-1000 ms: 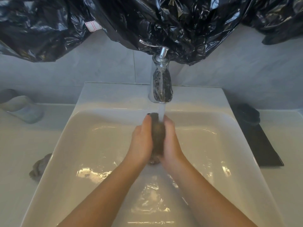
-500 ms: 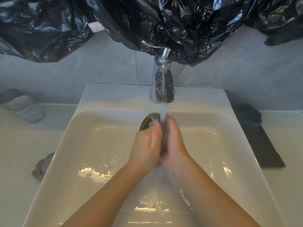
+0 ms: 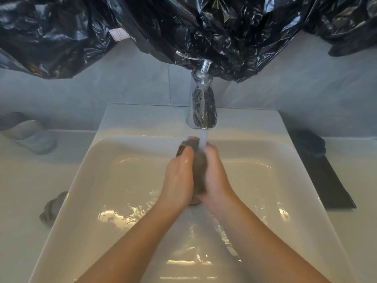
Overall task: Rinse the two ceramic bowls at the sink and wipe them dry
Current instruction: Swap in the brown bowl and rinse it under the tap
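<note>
Brown ceramic bowl (image 3: 199,174) is held on edge above the basin of the white rectangular sink (image 3: 142,119), directly under the stream of water (image 3: 203,139) running from the chrome tap (image 3: 202,107). Both hands grasp it: left hand (image 3: 178,178) clasps its left face, right hand (image 3: 216,176) wraps the opposite side. Crumpled grey cloth (image 3: 52,207) lies on the white bench (image 3: 24,190), just left of the sink. Flat black tray (image 3: 326,180) sits on the bench to the right. Crinkled black plastic sheeting (image 3: 224,27) hangs above the tap.

Grey tiled wall (image 3: 122,88), crinkled black plastic sheeting (image 3: 224,27) draped across its top — white countertop (image 3: 20,180) below
</note>
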Motion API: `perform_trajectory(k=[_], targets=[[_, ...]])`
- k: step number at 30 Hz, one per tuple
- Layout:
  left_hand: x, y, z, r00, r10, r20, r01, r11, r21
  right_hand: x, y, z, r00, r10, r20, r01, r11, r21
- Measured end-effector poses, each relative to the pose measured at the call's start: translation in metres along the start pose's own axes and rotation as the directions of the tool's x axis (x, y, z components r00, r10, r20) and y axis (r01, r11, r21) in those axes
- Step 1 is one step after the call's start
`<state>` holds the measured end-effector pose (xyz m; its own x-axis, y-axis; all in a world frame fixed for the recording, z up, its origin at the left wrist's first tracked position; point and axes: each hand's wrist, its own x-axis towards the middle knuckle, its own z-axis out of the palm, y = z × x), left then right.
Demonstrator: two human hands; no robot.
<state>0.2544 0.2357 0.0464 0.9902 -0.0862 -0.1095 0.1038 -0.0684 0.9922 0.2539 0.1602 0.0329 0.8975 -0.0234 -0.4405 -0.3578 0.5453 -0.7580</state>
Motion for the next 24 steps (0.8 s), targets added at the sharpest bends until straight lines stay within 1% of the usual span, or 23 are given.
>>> perform_trajectory(k=[1,2,3,4,5,6,7,8,9,10,11,12,13,14,15,16,17,18,20,21,22,23,24], targets=[[0.002,0.004,0.002,0.990,-0.137,-0.033,0.133,0.987,-0.094,-0.001,0.004,0.001,0.999,-0.042,-0.010,0.042,0.999,-0.014],[0.000,0.008,0.004,0.983,-0.177,-0.044,0.171,0.978,-0.118,-0.005,0.005,0.001,0.997,-0.079,-0.008,0.079,0.997,-0.021],[-0.001,0.007,0.004,0.993,-0.112,-0.048,0.109,0.992,-0.071,-0.006,0.006,0.000,0.994,-0.112,-0.014,0.112,0.993,-0.047],[-0.002,0.003,0.002,0.999,0.026,-0.027,-0.026,0.999,0.019,-0.005,0.005,-0.002,0.994,-0.101,-0.028,0.099,0.993,-0.061],[-0.004,-0.002,-0.001,0.994,0.114,0.007,-0.114,0.991,0.064,-0.004,0.002,-0.003,1.000,-0.014,-0.020,0.013,1.000,-0.017],[-0.005,-0.005,-0.006,0.987,0.151,0.052,-0.156,0.982,0.103,-0.006,-0.002,-0.001,0.997,0.076,-0.001,-0.076,0.997,0.028],[-0.005,-0.007,-0.009,0.985,0.158,0.073,-0.166,0.978,0.128,-0.008,-0.004,-0.001,0.996,0.090,0.028,-0.091,0.996,0.022],[-0.003,-0.006,-0.008,0.992,0.116,0.046,-0.121,0.984,0.129,-0.005,-0.001,-0.003,0.996,0.084,0.008,-0.084,0.996,-0.004],[0.000,-0.005,-0.004,0.999,0.043,0.003,-0.043,0.995,0.092,-0.003,0.003,-0.003,0.998,0.056,-0.006,-0.056,0.998,-0.024],[0.004,0.000,-0.001,0.996,-0.080,-0.034,0.079,0.997,-0.023,-0.005,0.006,-0.001,1.000,-0.002,-0.011,0.001,0.998,-0.058],[0.005,0.005,0.001,0.983,-0.178,-0.038,0.172,0.978,-0.122,-0.006,0.008,0.001,0.996,-0.082,-0.021,0.080,0.994,-0.076],[0.003,0.010,0.004,0.983,-0.183,-0.019,0.179,0.974,-0.140,-0.008,0.007,0.000,0.989,-0.142,-0.048,0.137,0.986,-0.094],[0.001,0.009,0.005,0.995,-0.102,-0.004,0.101,0.991,-0.090,-0.007,0.006,-0.002,0.986,-0.157,-0.060,0.152,0.985,-0.088],[-0.002,0.004,0.004,1.000,0.019,0.010,-0.019,1.000,-0.023,-0.009,0.002,0.000,0.993,-0.112,-0.035,0.110,0.992,-0.058],[-0.005,0.002,0.002,0.996,0.091,0.023,-0.091,0.996,0.004,-0.009,-0.002,0.001,0.999,-0.052,0.009,0.052,0.999,-0.007],[-0.007,-0.002,-0.002,0.991,0.126,0.037,-0.127,0.991,0.029,-0.009,-0.003,0.000,0.999,0.010,0.032,-0.012,0.998,0.059],[-0.005,-0.005,-0.004,0.993,0.108,0.038,-0.109,0.994,0.027,-0.010,-0.004,0.000,0.999,0.034,0.038,-0.037,0.996,0.084],[-0.002,-0.005,-0.002,0.999,0.042,0.018,-0.042,0.999,-0.011,-0.011,-0.002,0.000,1.000,0.005,0.031,-0.006,0.999,0.039],[0.003,0.003,0.003,0.984,-0.181,0.003,0.179,0.971,-0.159,-0.008,0.007,-0.002,0.995,-0.100,0.020,0.101,0.994,-0.032],[0.002,0.008,0.004,0.980,-0.198,0.010,0.197,0.966,-0.170,-0.011,0.007,-0.001,0.990,-0.142,0.000,0.142,0.988,-0.055],[-0.002,0.011,0.005,0.992,-0.124,0.022,0.126,0.986,-0.106,-0.014,0.006,0.000,0.988,-0.154,-0.008,0.154,0.988,-0.021],[-0.005,0.009,0.004,0.999,0.016,0.030,-0.016,1.000,0.005,-0.012,0.006,-0.001,0.991,-0.135,-0.017,0.136,0.990,0.028],[-0.007,0.004,0.001,0.988,0.142,0.062,-0.149,0.981,0.124,-0.013,0.004,-0.002,0.995,-0.103,0.004,0.103,0.993,0.063]])
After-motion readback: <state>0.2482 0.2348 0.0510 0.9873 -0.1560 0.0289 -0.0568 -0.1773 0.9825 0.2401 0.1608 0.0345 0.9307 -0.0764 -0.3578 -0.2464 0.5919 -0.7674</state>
